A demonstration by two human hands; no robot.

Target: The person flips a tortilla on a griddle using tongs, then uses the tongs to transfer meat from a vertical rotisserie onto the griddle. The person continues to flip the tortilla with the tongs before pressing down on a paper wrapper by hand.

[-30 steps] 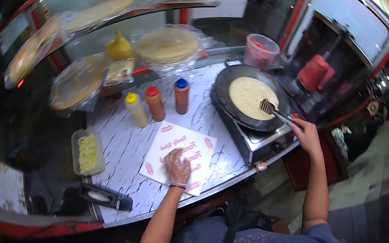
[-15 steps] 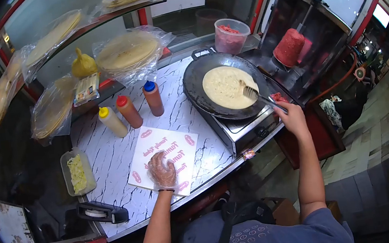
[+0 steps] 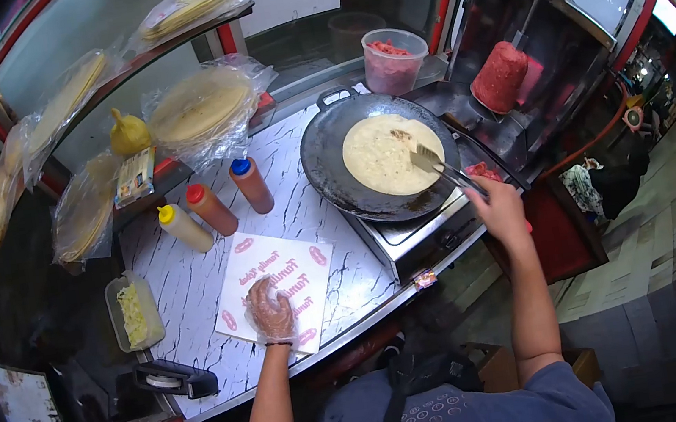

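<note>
My right hand (image 3: 498, 205) is wrapped round the handle of a metal spatula (image 3: 427, 158), whose slotted head rests on the right part of a round flatbread (image 3: 386, 153). The flatbread lies in a black pan (image 3: 329, 174) on a steel stove (image 3: 400, 245), and a small brown patch shows on its top. My left hand (image 3: 270, 309), in a clear plastic glove, is over the printed paper (image 3: 302, 258) on the marbled counter (image 3: 184, 342). Its fingers are curled and apart, with nothing visible in them.
Three sauce bottles (image 3: 211, 210) stand behind the paper. At left are a tub of shredded cabbage (image 3: 138, 312) and a tape dispenser (image 3: 176, 379). Bagged flatbreads (image 3: 200, 105), a meat bucket (image 3: 395, 62) and a meat cone (image 3: 501, 78) are farther back.
The brown patch now shows on the flatbread, whose surface looks smoother. The spatula has shifted slightly over it. The left hand's fingers have changed pose above the paper. The whole view has shifted slightly.
</note>
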